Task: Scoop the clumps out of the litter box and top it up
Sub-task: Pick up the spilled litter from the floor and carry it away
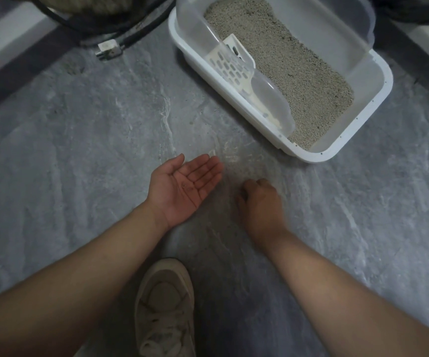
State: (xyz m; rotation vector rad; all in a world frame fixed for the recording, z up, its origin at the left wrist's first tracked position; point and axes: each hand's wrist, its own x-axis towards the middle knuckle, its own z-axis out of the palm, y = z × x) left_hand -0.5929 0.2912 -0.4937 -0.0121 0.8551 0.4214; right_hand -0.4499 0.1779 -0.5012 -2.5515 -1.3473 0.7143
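A white litter box (378,86) with a clear raised rim stands on the grey floor at upper right, filled with grey-beige litter (298,70). A white slotted scoop (234,65) lies inside along its left wall, under a clear holder. My left hand (185,186) lies palm up on the floor in front of the box, fingers straight, with a few litter grains on the palm. My right hand (259,202) is just to its right, palm down, fingers curled onto the floor; whether they pinch anything is hidden.
A faint dusty smear (236,155) marks the grey stone-pattern floor between my hands and the box. My beige sneaker (164,307) stands below them. Black cables and a white plug (108,48) lie at upper left, next to a pale skirting strip.
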